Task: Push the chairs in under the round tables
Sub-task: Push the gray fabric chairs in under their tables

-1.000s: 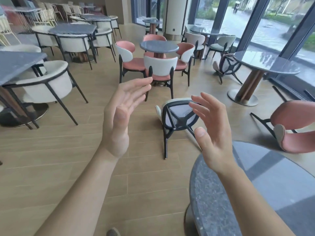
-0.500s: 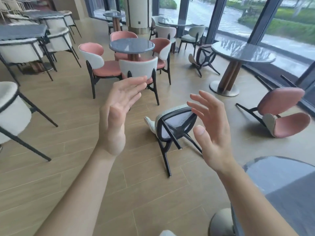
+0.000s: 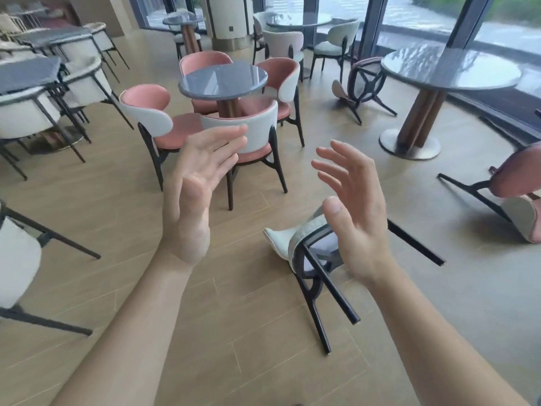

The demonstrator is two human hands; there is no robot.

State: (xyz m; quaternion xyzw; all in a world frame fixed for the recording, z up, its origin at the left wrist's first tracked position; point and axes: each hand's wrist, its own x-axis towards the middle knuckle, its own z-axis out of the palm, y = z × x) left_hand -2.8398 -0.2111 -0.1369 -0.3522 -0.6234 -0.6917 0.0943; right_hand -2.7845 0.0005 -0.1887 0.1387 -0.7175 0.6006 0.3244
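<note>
Both my hands are up in front of me, holding nothing. Left hand [image 3: 193,200] has a wide, empty grip, fingers spread, palm turned inward. Right hand [image 3: 355,212] is likewise wide and empty, hovering over the tipped grey chair [image 3: 310,253].

Progress, judged from the layout: the far-middle round table [image 3: 223,79] looks mostly done, with pink chairs [image 3: 146,112] tucked close around it, though the near one [image 3: 248,133] sits a bit out. A lot is left.

- The grey chair lies on its side on the floor [image 3: 117,215], near me, legs pointing toward me and right, apart from any table.
- A pink chair [image 3: 518,183] is toppled at the right edge, also clear of the tables.
- A brown chair [image 3: 360,83] is overturned just left of the right-hand round table [image 3: 450,68], which has no chair pushed under it.

My guess: the grey chair comes next. It needs righting before any pushing. I can't tell which table it belongs to.
</note>
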